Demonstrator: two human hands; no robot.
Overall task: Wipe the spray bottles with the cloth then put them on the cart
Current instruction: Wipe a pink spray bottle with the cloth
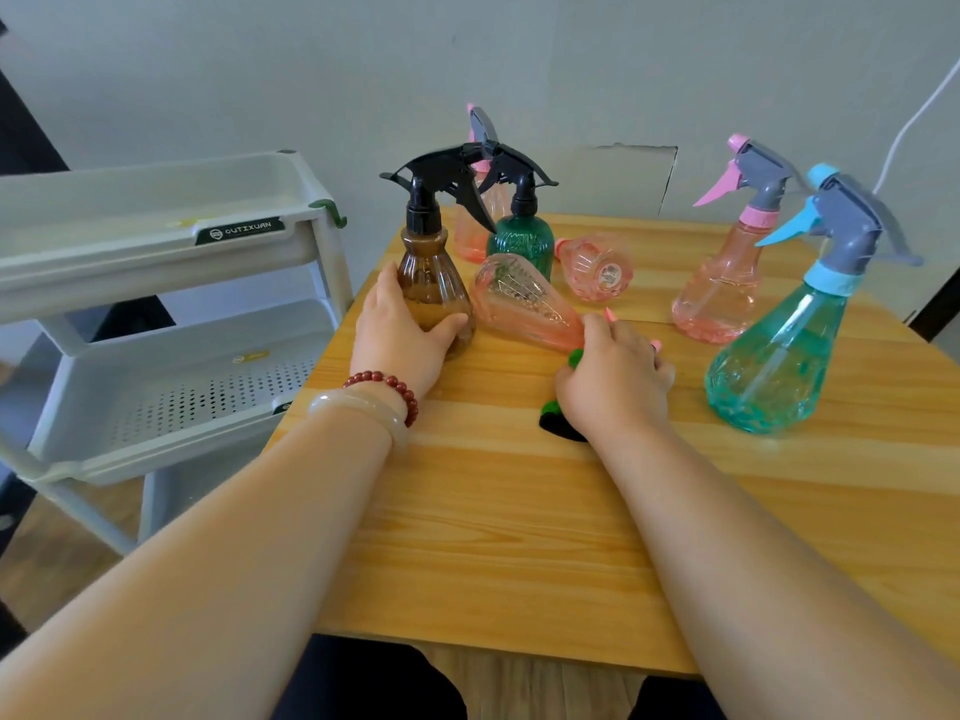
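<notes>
My left hand (400, 340) grips the base of an upright brown spray bottle (431, 283) with a black sprayer, at the table's left edge. My right hand (615, 381) is curled over a green and black cloth (558, 420) that lies on the table and is mostly hidden under it. The hand lies at the neck end of a pink bottle (524, 304) lying on its side, whose pink sprayer tips peek out by my fingers. The grey tiered cart (156, 236) stands left of the table with nothing visible on its shelves.
On the wooden table (519, 511) stand a dark green bottle (522, 241) and a pink one (475, 236) behind it. A second pink bottle (597, 267) lies on its side. At the right stand a pink bottle (722, 288) and a teal bottle (774, 366).
</notes>
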